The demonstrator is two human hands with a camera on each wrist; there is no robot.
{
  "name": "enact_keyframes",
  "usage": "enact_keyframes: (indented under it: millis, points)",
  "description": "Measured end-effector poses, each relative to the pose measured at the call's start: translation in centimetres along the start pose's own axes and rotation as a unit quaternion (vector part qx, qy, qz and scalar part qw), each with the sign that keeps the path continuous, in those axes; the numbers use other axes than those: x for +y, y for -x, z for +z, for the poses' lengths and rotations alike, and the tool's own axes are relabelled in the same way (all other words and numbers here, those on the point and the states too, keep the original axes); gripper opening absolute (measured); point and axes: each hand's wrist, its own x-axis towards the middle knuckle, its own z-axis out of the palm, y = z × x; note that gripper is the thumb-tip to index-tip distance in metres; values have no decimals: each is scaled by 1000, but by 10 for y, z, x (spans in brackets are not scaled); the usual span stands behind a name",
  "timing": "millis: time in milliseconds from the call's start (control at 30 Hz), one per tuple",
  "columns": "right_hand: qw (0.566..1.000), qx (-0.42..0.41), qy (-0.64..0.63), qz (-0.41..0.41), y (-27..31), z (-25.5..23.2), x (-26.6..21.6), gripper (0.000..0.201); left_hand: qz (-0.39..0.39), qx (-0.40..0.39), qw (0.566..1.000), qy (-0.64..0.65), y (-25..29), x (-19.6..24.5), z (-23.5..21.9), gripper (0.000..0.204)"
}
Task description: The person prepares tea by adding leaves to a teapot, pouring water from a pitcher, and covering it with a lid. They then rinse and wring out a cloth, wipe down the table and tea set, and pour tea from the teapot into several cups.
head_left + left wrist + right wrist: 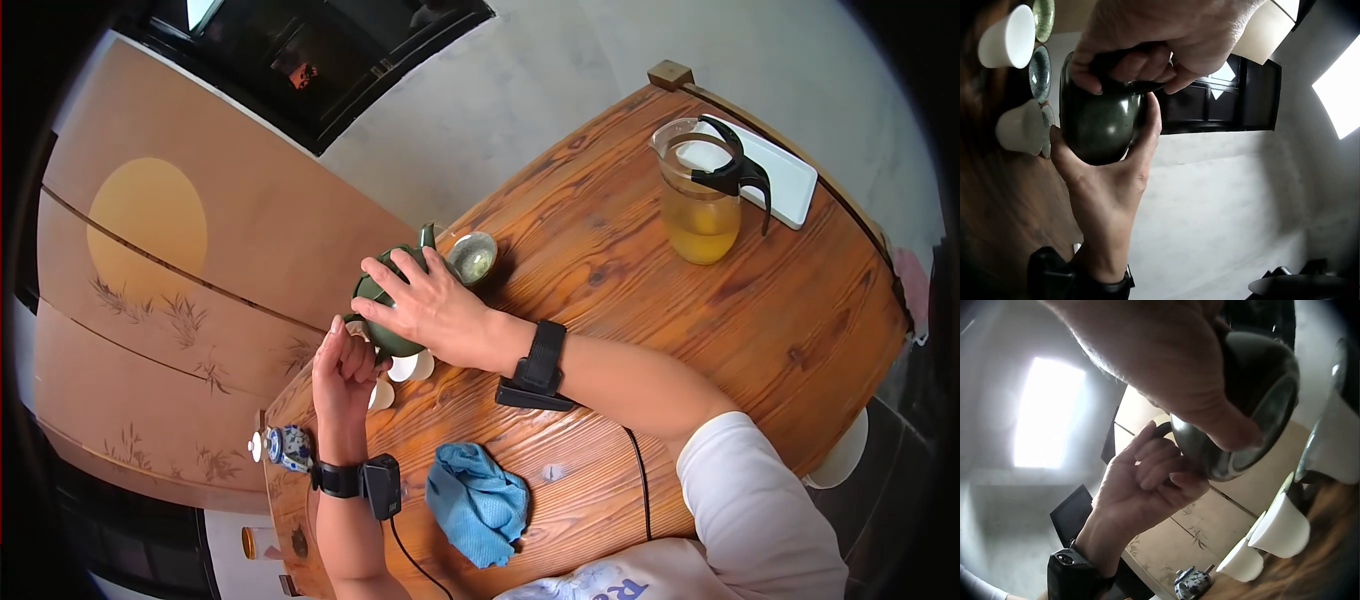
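A dark green teapot [395, 340] [1100, 137] [1257, 365] is held up above small cups by both hands. Its handle is gripped in the curled fingers of my left hand [345, 375] [1166, 37] [1147, 478]. My right hand [432, 310] [1110, 190] [1160, 359] holds the body, fingers spread across it in the head view. The spout points toward a grey-green bowl [473, 257]; whether anything flows from it, I cannot tell. White cups [411, 367] [1009, 39] [1280, 528] stand close by, partly hidden in the head view.
A glass pitcher [700, 205] of yellow liquid stands beside a white tray [785, 180] at the far right. The blue cloth [478, 503] lies near the body. Blue-and-white jar [290, 448] [1191, 582] at the left edge; black cables run from both wrists.
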Motion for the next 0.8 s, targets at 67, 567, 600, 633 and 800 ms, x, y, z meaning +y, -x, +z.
enact_keyframes:
  millis: [67, 567, 600, 633, 800]
  points:
    - [1000, -15, 17, -7, 3, -1, 2, 48, -2, 4, 1000, 1, -1, -3, 0, 41]
    - [989, 55, -36, -132, -21, -16, -68, 41, 111, 76, 989, 55, 90, 7, -21, 39]
    - [986, 30, -88, -138, -22, -19, -79, 49, 116, 95, 988, 47, 105, 10, -24, 38]
    - [979, 23, -129, -158, -22, -20, -89, 53, 119, 104, 986, 58, 121, 12, -29, 38]
    - [918, -118, -324, -196, -8, -46, -121, 79, 143, 194, 970, 45, 198, 16, -53, 39]
